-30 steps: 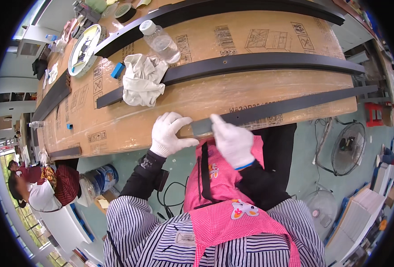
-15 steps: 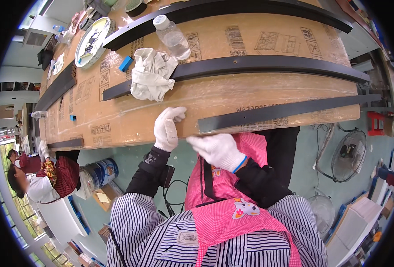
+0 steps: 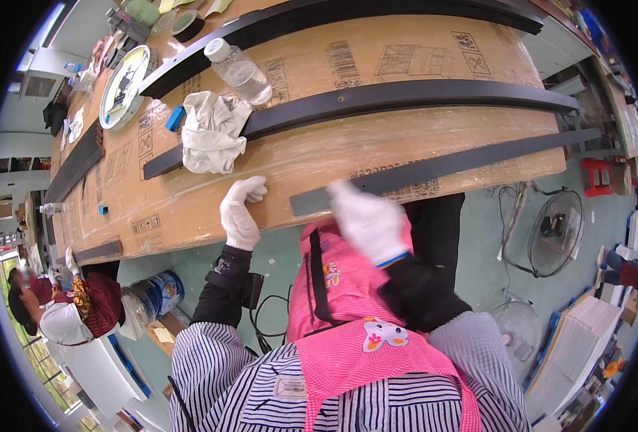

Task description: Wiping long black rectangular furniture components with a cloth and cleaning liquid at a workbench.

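Note:
My left hand (image 3: pixel 240 214), in a white glove, rests at the table's near edge. Its fingers are loosely bent, and nothing shows in them. My right hand (image 3: pixel 368 222), also gloved in white, is over the left part of a dark grey flat strip (image 3: pixel 470 162) along the near edge. Motion smears its fingers, so I cannot tell whether they touch or grip the strip. Farther in lies a longer black bar (image 3: pixel 405 99) with a crumpled white cloth (image 3: pixel 212 133) over its left part. A clear bottle with a white cap (image 3: pixel 238 70) stands just behind.
Cardboard under clear film covers the table (image 3: pixel 311 162). Another black bar (image 3: pixel 376 14) spans the back. Left are a round white-rimmed lid (image 3: pixel 124 86), a small blue block (image 3: pixel 175 118) and dark strips (image 3: pixel 78 165). A floor fan (image 3: pixel 555 232) stands right; a co-worker (image 3: pixel 81 309) is at far left.
My right hand has moved up and forward from below the table edge onto the strip's left part. My left hand keeps about its place at the edge. The whole view has shifted slightly.

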{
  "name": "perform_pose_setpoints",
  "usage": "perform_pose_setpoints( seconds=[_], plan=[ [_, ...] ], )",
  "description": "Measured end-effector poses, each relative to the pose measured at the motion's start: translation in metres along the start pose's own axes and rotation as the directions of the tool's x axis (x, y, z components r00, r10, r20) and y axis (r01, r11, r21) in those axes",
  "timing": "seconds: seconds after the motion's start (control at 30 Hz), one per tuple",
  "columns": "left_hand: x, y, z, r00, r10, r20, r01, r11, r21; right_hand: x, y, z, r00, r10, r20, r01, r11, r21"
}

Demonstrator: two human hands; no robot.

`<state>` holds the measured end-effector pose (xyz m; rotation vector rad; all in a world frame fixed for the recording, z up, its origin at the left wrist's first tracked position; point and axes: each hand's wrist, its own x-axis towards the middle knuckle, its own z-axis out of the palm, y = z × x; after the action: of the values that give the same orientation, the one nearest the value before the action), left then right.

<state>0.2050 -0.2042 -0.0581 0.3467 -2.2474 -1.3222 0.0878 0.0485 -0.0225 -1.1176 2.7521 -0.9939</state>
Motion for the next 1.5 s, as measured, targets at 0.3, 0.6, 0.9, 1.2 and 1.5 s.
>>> perform_pose_setpoints(
  seconds=[0.3,0.6,0.9,1.2,1.5],
  plan=[
    [0.015,0.085,0.043,0.839,0.226,0.494,-0.475,0.747,0.465,-0.050,0.037,-0.022,0.980,-0.104,0.172,0.003,0.862,0.507],
    [-0.008,0.099,0.053,0.783,0.169,0.599,-0.483,0.772,0.413,-0.104,0.099,-0.116,0.690,0.715,-0.110,-0.440,0.536,0.720],
    [0.020,0.101,0.042,0.452,-0.563,0.692,0.669,0.727,0.155,-0.064,0.123,-0.135,0.675,0.736,-0.052,-0.512,0.517,0.686],
    [0.047,0.077,0.031,0.551,-0.610,0.570,0.746,0.666,-0.007,-0.015,0.151,-0.093,0.821,0.451,-0.350,-0.403,0.892,0.205],
    [0.040,0.043,0.028,0.502,-0.637,0.585,0.834,0.535,-0.134,0.003,-0.031,0.010,0.998,-0.055,-0.004,0.055,0.998,-0.005]
  ],
)
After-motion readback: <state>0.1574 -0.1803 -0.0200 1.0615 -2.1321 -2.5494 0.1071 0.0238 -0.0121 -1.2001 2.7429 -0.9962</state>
